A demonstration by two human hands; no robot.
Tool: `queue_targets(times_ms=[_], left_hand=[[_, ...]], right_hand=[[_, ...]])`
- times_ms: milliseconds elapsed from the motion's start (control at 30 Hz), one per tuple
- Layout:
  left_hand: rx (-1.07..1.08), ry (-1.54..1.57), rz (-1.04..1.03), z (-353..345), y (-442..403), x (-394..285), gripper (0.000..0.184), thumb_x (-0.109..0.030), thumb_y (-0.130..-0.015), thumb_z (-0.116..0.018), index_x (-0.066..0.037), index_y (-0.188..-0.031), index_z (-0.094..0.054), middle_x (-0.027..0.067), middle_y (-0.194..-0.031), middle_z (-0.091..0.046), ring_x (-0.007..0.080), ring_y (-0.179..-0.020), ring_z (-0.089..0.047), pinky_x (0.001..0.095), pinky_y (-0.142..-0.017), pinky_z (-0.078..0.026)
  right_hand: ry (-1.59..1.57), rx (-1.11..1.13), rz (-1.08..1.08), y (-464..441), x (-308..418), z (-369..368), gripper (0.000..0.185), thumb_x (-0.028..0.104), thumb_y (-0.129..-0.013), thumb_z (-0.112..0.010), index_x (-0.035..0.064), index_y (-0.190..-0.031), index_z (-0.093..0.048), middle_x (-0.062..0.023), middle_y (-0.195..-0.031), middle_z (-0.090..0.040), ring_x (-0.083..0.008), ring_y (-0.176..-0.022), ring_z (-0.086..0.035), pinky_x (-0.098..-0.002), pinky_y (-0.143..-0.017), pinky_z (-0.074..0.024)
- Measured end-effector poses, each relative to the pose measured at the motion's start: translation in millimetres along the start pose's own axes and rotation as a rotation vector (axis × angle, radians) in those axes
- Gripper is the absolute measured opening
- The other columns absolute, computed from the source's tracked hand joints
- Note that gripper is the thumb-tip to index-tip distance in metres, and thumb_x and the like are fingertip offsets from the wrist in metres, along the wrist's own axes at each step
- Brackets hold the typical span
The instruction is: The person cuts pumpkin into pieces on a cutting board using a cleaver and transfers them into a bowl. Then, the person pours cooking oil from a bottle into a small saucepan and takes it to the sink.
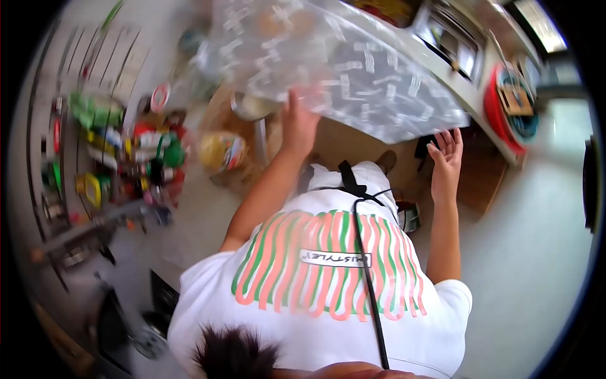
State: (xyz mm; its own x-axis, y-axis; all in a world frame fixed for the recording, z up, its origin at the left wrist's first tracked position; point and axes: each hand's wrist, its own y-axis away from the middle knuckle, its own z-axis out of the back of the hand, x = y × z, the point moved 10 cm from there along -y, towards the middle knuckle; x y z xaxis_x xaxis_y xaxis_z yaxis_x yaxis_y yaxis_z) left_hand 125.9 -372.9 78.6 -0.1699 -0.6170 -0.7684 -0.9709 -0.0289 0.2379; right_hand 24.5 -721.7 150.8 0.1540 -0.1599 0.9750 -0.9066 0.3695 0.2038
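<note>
A clear plastic sheet [379, 88] with a white broken-line pattern hangs in the air in front of my body, running from the top of the view down to a corner at the right. My left hand [300, 123] has its thumb at the sheet's lower edge, and the fingers are blurred behind the plastic; it appears to grip the sheet. Just below the right corner, my right hand [447, 155] is raised with fingers stretched out and slightly apart. Its fingertips are at the sheet's edge; whether they touch it I cannot tell.
A counter [470, 95] runs along the upper right, with a red basin [495, 107] on it holding a brown board. To the left, a rack [95, 234] carries several bottles and packets. A yellow-filled plastic bag [221, 150] sits beside my left forearm.
</note>
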Motion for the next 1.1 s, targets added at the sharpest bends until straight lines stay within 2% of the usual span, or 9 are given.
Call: queue_targets(times_ms=[67, 167, 233, 333, 433, 600, 633, 800, 1100], left_hand=[[0.034, -0.562, -0.051, -16.5, 5.3, -11.2, 0.06, -0.051, -0.097, -0.053, -0.002, -0.131, -0.049, 0.0081, -0.124, -0.057, 0.0156, -0.105, -0.055, 0.0289, -0.091, -0.044], [0.243, -0.681, -0.339, -91.4, 12.5, 5.1, 0.052, -0.037, -0.097, -0.061, 0.001, -0.13, -0.051, 0.0079, -0.121, -0.057, 0.0142, -0.102, -0.055, 0.0281, -0.087, -0.046], [0.512, -0.922, -0.43, -149.3, 25.9, 19.6, 0.045, -0.007, -0.086, -0.068, -0.005, -0.127, -0.051, 0.0122, -0.132, -0.057, 0.0241, -0.12, -0.055, 0.0344, -0.102, -0.042], [0.796, -1.209, -0.368, -214.7, 44.6, 86.0, 0.052, 0.003, -0.075, -0.068, -0.007, -0.123, -0.052, 0.0122, -0.133, -0.057, 0.0337, -0.126, -0.051, 0.0393, -0.107, -0.039], [0.856, -1.219, -0.104, -245.1, 42.8, 160.3, 0.049, -0.011, -0.082, -0.074, -0.006, -0.126, -0.052, 0.0144, -0.132, -0.057, 0.0337, -0.126, -0.051, 0.0397, -0.107, -0.038], [1.121, -1.47, -0.192, -332.6, 77.6, 240.3, 0.064, -0.019, -0.083, -0.076, -0.005, -0.137, -0.045, 0.02, -0.139, -0.049, 0.0339, -0.131, -0.045, 0.0403, -0.11, -0.035], [1.148, -1.577, -0.286, -350.0, 85.4, 256.7, 0.067, -0.019, -0.083, -0.077, -0.005, -0.139, -0.044, 0.021, -0.141, -0.047, 0.0338, -0.133, -0.044, 0.0403, -0.111, -0.034], [1.046, -1.634, 0.255, -327.9, 74.1, 336.0, 0.058, -0.025, -0.095, -0.063, -0.005, -0.144, -0.038, 0.0158, -0.148, -0.042, 0.0279, -0.139, -0.037, 0.0404, -0.115, -0.025], [1.114, -1.866, 0.648, -235.8, 94.4, 348.4, 0.047, -0.024, -0.096, -0.061, -0.003, -0.136, -0.047, 0.0171, -0.128, -0.061, 0.0272, -0.119, -0.059, 0.0336, -0.1, -0.044]], right_hand=[[0.078, -0.174, 0.107, 8.8, -7.2, 59.1, 0.09, 0.009, -0.081, -0.072, 0.007, -0.152, -0.017, -0.0181, -0.148, -0.034, -0.0308, -0.137, -0.036, -0.0426, -0.112, -0.0313], [0.302, -0.341, 0.237, 34.6, 13.3, 108.3, 0.099, 0.012, -0.076, -0.077, 0.0076, -0.153, -0.015, -0.0177, -0.151, -0.03, -0.0316, -0.138, -0.033, -0.0456, -0.111, -0.0328], [0.392, -0.318, 0.392, 41.5, 44.3, 110.2, 0.104, 0.012, -0.072, -0.08, 0.0098, -0.153, -0.016, -0.0179, -0.153, -0.027, -0.0322, -0.139, -0.033, -0.0464, -0.111, -0.0329], [0.475, -0.162, 0.334, 51.4, 51.1, 145.6, 0.103, 0.008, -0.064, -0.081, 0.0133, -0.151, -0.026, -0.0109, -0.157, -0.027, -0.0316, -0.139, -0.032, -0.0444, -0.113, -0.03], [0.591, 0.065, 0.086, 55.7, 22.4, 193.1, 0.075, 0.013, -0.073, -0.076, 0.0137, -0.142, -0.048, -0.0073, -0.119, -0.067, -0.0263, -0.122, -0.053, -0.0425, -0.113, -0.0302], [0.767, -0.081, -0.244, 82.2, -29.7, 281.7, 0.056, 0.012, -0.089, -0.06, 0.0248, -0.142, -0.048, -0.0203, -0.083, -0.067, -0.0382, -0.075, -0.065, -0.0427, -0.074, -0.0521], [0.722, -0.099, -0.285, 81.1, -43.9, 300.1, 0.053, 0.012, -0.09, -0.058, 0.0237, -0.141, -0.049, -0.0207, -0.084, -0.067, -0.0385, -0.076, -0.065, -0.0441, -0.074, -0.0523], [0.569, -0.283, -0.277, 50.0, -126.2, 374.1, 0.045, 0.009, -0.09, -0.051, 0.0199, -0.133, -0.058, -0.0229, -0.085, -0.067, -0.0409, -0.078, -0.065, -0.0478, -0.074, -0.0527], [0.967, -0.22, -0.245, -145.5, -260.2, 444.1, 0.031, 0.012, -0.088, -0.055, 0.0091, -0.118, -0.063, -0.019, -0.105, -0.068, -0.0367, -0.094, -0.067, -0.0455, -0.081, -0.0555]])
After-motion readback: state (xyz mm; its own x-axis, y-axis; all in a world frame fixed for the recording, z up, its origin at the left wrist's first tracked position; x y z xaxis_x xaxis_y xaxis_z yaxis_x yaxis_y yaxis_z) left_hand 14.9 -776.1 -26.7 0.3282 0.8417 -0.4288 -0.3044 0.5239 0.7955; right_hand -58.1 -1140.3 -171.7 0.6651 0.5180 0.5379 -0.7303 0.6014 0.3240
